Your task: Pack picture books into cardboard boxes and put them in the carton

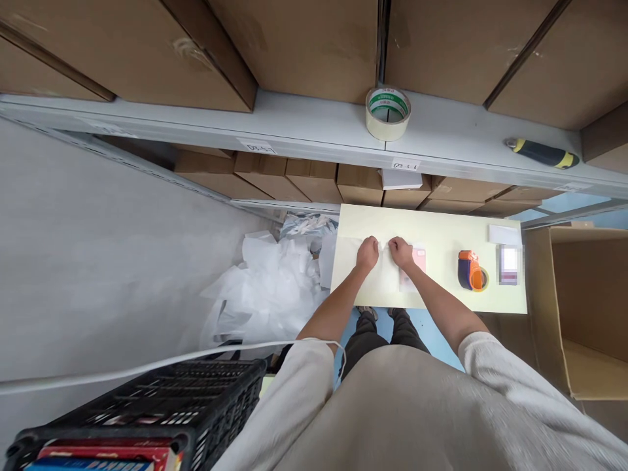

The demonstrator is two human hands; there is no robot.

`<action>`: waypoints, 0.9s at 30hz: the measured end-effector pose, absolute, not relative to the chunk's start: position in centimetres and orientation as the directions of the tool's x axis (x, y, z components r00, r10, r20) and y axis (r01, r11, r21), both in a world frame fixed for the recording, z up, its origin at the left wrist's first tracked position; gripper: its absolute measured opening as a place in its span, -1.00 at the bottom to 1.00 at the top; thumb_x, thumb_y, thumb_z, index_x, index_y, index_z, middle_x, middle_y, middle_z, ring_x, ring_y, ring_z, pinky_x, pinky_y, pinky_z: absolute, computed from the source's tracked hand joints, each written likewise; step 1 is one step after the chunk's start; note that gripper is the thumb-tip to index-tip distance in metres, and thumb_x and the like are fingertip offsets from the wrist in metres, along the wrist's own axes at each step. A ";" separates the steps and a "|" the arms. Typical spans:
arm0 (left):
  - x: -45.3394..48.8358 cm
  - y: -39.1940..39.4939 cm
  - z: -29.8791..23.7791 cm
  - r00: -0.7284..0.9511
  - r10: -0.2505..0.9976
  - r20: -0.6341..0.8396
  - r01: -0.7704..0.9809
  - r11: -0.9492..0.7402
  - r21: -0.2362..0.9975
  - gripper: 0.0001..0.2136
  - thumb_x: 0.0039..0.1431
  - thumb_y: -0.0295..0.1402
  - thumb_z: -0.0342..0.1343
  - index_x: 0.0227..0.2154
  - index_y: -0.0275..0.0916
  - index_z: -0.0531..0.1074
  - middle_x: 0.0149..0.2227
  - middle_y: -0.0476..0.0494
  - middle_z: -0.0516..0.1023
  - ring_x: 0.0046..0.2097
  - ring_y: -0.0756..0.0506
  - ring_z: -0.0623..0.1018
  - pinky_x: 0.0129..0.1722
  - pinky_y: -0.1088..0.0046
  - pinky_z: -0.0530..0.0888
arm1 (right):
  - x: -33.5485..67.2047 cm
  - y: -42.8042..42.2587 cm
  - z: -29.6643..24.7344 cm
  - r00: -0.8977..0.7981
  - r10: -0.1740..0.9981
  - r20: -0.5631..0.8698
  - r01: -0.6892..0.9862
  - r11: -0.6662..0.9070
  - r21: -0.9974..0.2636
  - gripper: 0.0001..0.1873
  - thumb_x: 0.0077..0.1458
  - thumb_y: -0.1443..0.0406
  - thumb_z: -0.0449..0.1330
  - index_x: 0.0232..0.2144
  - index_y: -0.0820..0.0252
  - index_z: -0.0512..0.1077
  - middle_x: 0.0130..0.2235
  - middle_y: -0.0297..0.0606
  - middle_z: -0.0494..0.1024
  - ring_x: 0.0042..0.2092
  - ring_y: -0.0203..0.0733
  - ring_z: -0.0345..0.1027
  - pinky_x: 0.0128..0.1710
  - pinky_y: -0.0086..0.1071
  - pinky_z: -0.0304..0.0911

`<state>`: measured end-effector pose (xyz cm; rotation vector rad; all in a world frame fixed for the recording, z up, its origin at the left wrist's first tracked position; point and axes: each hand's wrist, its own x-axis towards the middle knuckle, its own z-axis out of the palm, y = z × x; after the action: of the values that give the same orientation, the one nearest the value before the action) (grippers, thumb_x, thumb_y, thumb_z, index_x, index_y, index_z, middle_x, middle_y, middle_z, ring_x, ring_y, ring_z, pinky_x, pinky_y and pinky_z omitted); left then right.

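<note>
My left hand (367,253) and my right hand (400,252) are close together above a pale yellow table (441,229). Both are closed, pinching a thin whitish, see-through sheet or bag (384,247) that shows in the gap between them. Its outline blends into the tabletop, so I cannot tell its full shape. A flat pink item (419,258) lies just right of my right hand, partly covered by that hand and forearm. Farther right on the table is an orange and dark blue tape dispenser (471,269) with a roll in it.
White packets (504,234) lie at the table's right end. Crumpled white plastic (275,275) is heaped to the left. A shelf with cartons (314,46) holds a tape roll (387,124) and a cutter (542,153). An open carton (544,294) and a black crate (216,392) flank me.
</note>
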<state>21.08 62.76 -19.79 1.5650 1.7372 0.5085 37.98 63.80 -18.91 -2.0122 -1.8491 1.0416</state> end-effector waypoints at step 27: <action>18.4 53.4 -19.5 0.234 0.948 -0.217 0.882 -0.113 0.457 -0.35 0.57 -0.18 -0.21 0.62 -0.21 -0.09 0.64 -0.26 -0.10 0.64 -0.26 -0.12 0.60 -0.11 -0.18 | 39.7 54.9 -18.2 -0.327 0.911 -0.251 0.895 0.213 -0.392 -0.25 0.51 0.07 -0.16 0.61 0.18 -0.04 0.63 -0.13 -0.06 0.64 0.09 -0.37 0.59 0.25 -0.40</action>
<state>18.41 53.36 -19.48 2.0196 1.6724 0.1749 39.70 54.94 -18.22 -1.8019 -2.4202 0.7435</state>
